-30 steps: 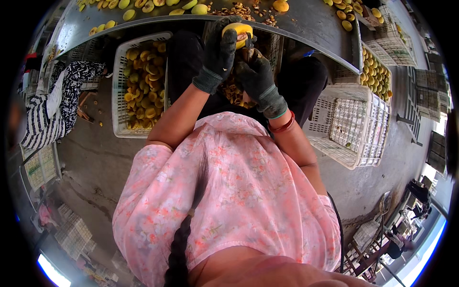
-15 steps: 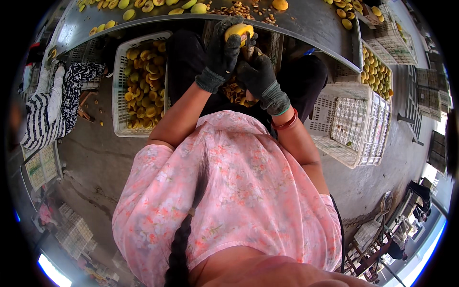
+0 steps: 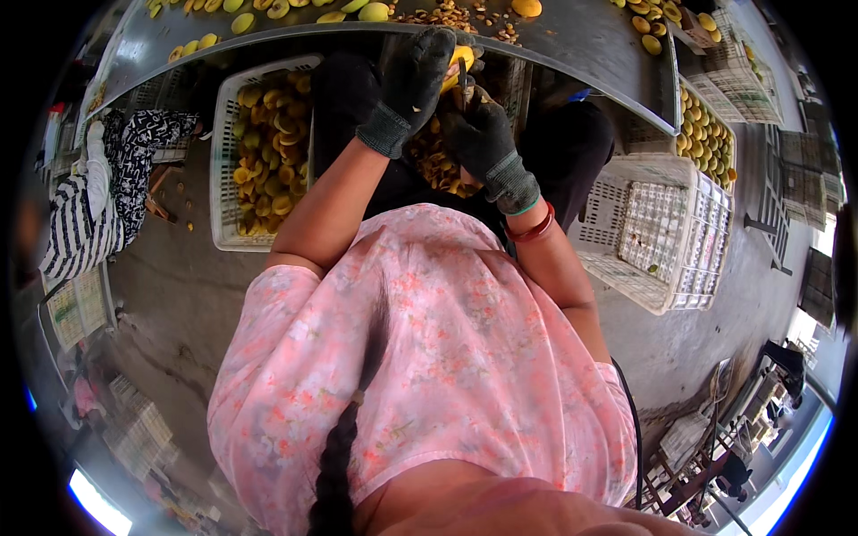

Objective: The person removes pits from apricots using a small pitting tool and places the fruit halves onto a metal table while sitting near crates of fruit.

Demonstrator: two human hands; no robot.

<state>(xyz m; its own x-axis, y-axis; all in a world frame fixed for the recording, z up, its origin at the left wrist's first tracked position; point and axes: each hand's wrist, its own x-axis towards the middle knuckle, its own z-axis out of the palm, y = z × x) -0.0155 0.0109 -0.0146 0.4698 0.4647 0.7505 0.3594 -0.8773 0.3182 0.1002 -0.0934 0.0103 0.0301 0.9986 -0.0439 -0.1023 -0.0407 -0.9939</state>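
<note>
My left hand (image 3: 416, 82), in a dark knitted glove, is closed round a yellow fruit (image 3: 461, 59) at the table's front edge. Only part of the fruit shows past the glove, with a paler cut area on its near side. A small knife (image 3: 462, 75) is gripped in my right hand (image 3: 483, 136), which wears the same kind of glove. Its short dark blade points up against the fruit, and the fingers hide much of its handle. Below both hands, between my knees, lies a heap of brownish-yellow fruit pieces (image 3: 438, 165).
On the metal table (image 3: 590, 62) lie fruit halves (image 3: 374, 12), scattered pits (image 3: 447, 14) and an orange-yellow fruit (image 3: 526, 8). A crate of halves (image 3: 217, 170) stands left, a white crate (image 3: 688, 241) right, a fruit-filled crate (image 3: 731, 147) behind it. Another person (image 3: 85, 210) sits far left.
My left hand has turned and shifted slightly left, so the back of its glove covers more of the fruit. The fruit has tilted with it. My right hand with the knife has barely moved.
</note>
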